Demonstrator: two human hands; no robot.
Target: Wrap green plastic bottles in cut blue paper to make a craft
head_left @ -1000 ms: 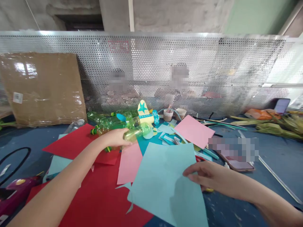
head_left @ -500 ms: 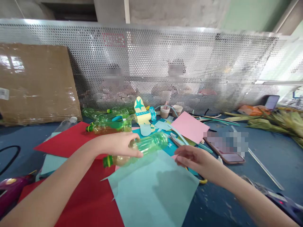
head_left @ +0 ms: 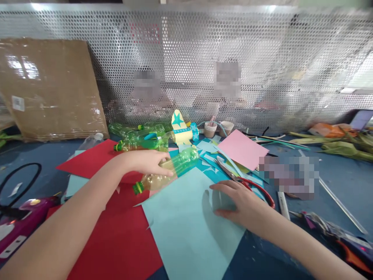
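My left hand (head_left: 147, 162) is wrapped round a clear green plastic bottle (head_left: 175, 167) with a green cap, held on its side just above the table. The bottle's cap end points toward me and left. My right hand (head_left: 237, 202) lies flat, fingers spread, on the right edge of a light blue paper sheet (head_left: 189, 229). Red-handled scissors (head_left: 256, 188) lie just beyond that hand.
Red paper sheets (head_left: 113, 241) lie under the blue one. More green bottles (head_left: 140, 144), a paper-covered bottle plane (head_left: 182, 132), a pink sheet (head_left: 241, 149), paper scraps and two small cups (head_left: 217, 128) sit further back. A purple glue gun (head_left: 23, 217) is at left, cardboard (head_left: 49, 89) leans on the mesh panel.
My left hand brought the bottle from the pile toward me and over the blue sheet. My right hand let the sheet's edge go, then settled flat on it.
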